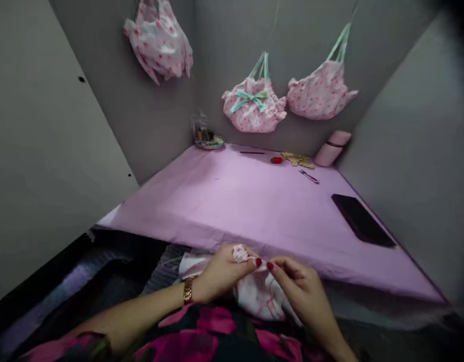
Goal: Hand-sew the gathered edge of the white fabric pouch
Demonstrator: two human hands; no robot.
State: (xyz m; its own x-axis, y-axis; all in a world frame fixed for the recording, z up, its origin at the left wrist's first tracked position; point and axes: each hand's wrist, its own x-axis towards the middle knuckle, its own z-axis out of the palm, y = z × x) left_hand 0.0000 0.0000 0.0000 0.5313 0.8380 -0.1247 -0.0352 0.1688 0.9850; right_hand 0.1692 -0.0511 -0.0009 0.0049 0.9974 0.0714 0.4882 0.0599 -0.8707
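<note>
White fabric with a pink pattern lies over my lap below the table edge. My left hand is closed on it, and a small dotted bunch of the cloth pokes up between thumb and fingers. Close by on the right, my right hand has thumb and forefinger pinched together at the fabric's edge. Both thumb tips nearly meet there. Whether a needle or thread sits in the right pinch is too small to make out.
On the pink-covered table lie a phone, thread snips, a red thread spool, a pencil-like stick and a pink bottle. A small basket stands at the back corner. Dotted fabric garments hang on the walls.
</note>
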